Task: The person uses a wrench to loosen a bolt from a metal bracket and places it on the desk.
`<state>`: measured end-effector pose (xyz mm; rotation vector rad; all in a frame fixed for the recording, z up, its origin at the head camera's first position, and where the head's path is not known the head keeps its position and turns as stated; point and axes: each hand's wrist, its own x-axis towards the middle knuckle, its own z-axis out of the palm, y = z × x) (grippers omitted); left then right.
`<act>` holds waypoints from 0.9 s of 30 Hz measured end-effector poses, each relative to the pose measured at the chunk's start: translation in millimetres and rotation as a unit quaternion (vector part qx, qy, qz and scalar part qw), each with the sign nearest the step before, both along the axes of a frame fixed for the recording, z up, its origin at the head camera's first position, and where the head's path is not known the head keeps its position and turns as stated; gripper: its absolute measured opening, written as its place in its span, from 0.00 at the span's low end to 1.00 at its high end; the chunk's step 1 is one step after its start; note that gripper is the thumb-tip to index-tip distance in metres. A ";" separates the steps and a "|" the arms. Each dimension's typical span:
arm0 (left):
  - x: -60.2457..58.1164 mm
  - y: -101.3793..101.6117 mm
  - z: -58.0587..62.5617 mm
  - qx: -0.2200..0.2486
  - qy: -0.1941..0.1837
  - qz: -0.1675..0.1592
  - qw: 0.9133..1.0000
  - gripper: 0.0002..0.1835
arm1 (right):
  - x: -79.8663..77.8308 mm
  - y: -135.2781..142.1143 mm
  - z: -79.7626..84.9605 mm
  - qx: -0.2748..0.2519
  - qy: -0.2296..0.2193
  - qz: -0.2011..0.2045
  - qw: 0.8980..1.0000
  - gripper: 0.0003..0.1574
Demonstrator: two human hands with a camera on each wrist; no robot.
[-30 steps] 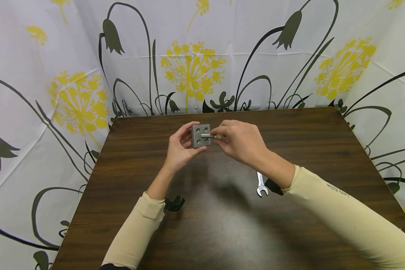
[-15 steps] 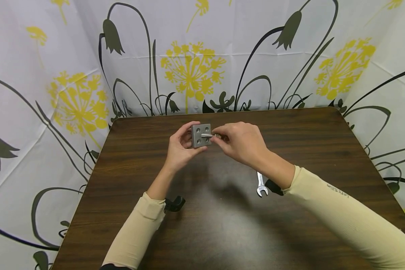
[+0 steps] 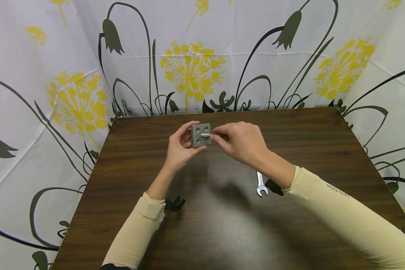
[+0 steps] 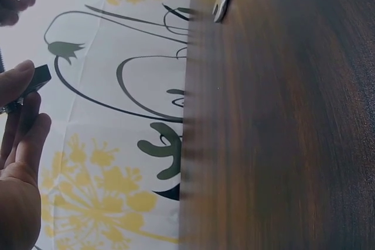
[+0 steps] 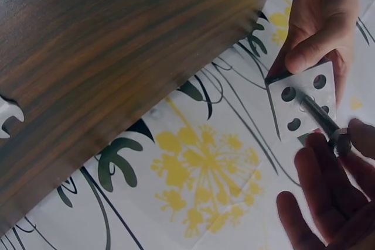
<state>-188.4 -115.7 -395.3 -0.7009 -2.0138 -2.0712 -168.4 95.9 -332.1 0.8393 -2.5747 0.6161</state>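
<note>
My left hand (image 3: 177,153) holds a square grey metal plate (image 3: 198,135) by its edges, thumb below and fingers above, raised over the far part of the table. Several round holes mark the plate's face around its middle. From that middle a silver bolt (image 5: 319,115) sticks straight out toward the right. The thumb and fingers of my right hand (image 3: 244,142) pinch the bolt at its head (image 5: 340,142), largely covered by the fingers in the head view. In the left wrist view, the plate shows as a dark block (image 4: 40,80) between thumb and fingers.
An open-end wrench (image 3: 260,186) lies on the brown wooden table (image 3: 222,232), partly hidden under my right forearm. Black wrist cameras (image 3: 175,203) are strapped near both cuffs. A white curtain (image 3: 249,33) with yellow and grey flowers hangs behind the table's far edge.
My right fingers have shifted on the bolt head, the thumb moving in closer to the plate. The plate, the left hand and the wrench have stayed practically in place.
</note>
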 end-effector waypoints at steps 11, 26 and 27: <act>-0.5 -0.4 -1.2 0.002 0.002 0.000 1.000 0.39 | 0.0 0.4 -2.1 -0.014 0.020 -0.005 1.000 0.18; -1.5 -1.0 -0.9 0.004 0.002 0.006 1.000 0.39 | -1.0 0.4 -4.0 -0.024 0.023 0.001 0.999 0.19; -3.1 -1.5 -3.3 0.003 0.003 0.006 1.000 0.39 | -1.1 0.1 -3.8 -0.027 0.011 -0.007 1.000 0.19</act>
